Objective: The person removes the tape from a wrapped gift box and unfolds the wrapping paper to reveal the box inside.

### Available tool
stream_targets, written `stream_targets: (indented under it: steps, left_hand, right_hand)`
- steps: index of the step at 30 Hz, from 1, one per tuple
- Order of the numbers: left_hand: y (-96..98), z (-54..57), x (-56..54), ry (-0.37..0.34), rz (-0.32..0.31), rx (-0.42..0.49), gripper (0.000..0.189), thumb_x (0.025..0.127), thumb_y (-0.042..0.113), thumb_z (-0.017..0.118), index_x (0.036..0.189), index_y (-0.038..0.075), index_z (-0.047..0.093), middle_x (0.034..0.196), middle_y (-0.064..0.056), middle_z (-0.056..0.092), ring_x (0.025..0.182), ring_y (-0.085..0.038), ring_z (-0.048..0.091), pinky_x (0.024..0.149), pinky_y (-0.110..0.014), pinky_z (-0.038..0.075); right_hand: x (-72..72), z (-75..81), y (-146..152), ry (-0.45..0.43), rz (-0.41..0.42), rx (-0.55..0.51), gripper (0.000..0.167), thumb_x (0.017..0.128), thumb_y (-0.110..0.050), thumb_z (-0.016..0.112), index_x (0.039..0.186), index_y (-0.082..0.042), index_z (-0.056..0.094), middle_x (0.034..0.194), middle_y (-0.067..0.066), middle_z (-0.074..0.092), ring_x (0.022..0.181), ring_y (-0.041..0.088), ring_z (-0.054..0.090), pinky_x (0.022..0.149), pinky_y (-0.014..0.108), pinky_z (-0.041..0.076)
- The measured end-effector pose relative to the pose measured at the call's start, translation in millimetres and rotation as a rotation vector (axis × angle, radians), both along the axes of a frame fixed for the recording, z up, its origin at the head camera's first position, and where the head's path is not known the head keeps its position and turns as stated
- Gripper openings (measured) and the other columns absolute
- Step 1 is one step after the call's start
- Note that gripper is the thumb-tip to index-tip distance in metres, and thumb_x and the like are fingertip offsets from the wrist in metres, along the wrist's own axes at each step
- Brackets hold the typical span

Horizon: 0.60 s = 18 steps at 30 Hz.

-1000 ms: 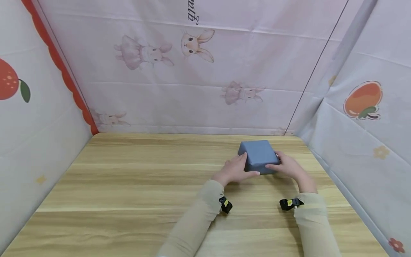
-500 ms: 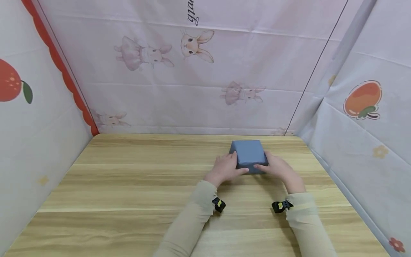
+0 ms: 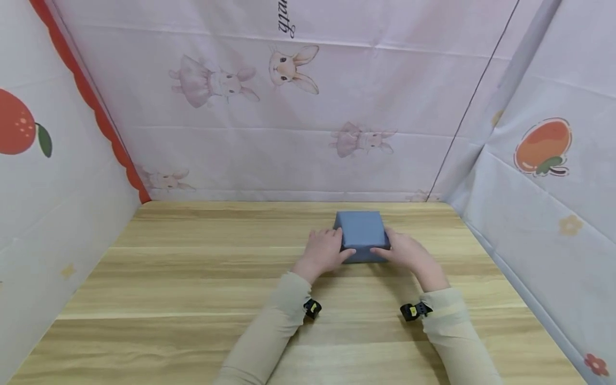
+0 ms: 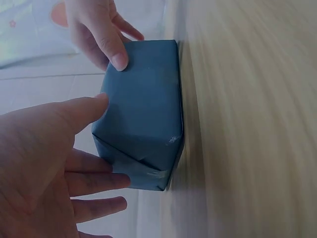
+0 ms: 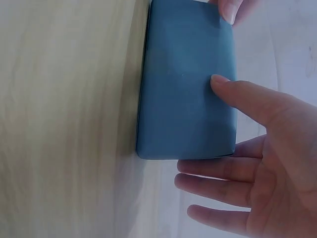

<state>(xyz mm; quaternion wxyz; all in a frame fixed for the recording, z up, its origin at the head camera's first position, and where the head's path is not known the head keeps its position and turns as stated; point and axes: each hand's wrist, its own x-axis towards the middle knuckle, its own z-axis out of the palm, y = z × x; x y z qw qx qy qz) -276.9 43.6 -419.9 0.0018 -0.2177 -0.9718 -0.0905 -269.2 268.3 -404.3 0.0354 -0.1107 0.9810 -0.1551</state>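
Observation:
A box wrapped in blue paper (image 3: 361,229) is near the back of the wooden table, right of its middle. Its folded paper end shows in the left wrist view. My left hand (image 3: 321,251) holds the left side, thumb on the front face and fingers along the folded end (image 4: 133,163). On the opposite side my right hand (image 3: 409,254) grips it the same way, with its thumb (image 5: 242,94) over the front face and several fingers spread at the end. The box's underside stays close to the tabletop and is hidden.
The wood-grain table (image 3: 168,299) stretches around the box. A pale cloth wall with printed rabbits (image 3: 240,160) rises behind its back edge. Side cloths with printed fruit (image 3: 544,147) border it left and right. Both wrists carry small black cameras (image 3: 313,308).
Both hands and the box have moved left together along the back of the table. The box also turned slightly to face more squarely forward. The hold looks the same.

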Motion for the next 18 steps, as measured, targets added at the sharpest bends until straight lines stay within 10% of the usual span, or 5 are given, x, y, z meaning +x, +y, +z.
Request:
stream_targets:
  steps: [18]
  left_hand:
    - [-48.7, -2.1, 11.4, 0.079, 0.007, -0.081, 0.075, 0.097, 0.060, 0.043, 0.148, 0.006, 0.039, 0.145, -0.012, 0.051, 0.136, -0.030, 0.047, 0.114, -0.058, 0.029]
  right_hand:
    - [14.6, 2.5, -39, 0.015, 0.106, 0.032, 0.079, 0.093, -0.037, 0.065, 0.147, 0.008, 0.029, 0.133, 0.032, 0.054, 0.120, 0.042, 0.058, 0.098, 0.052, 0.048]
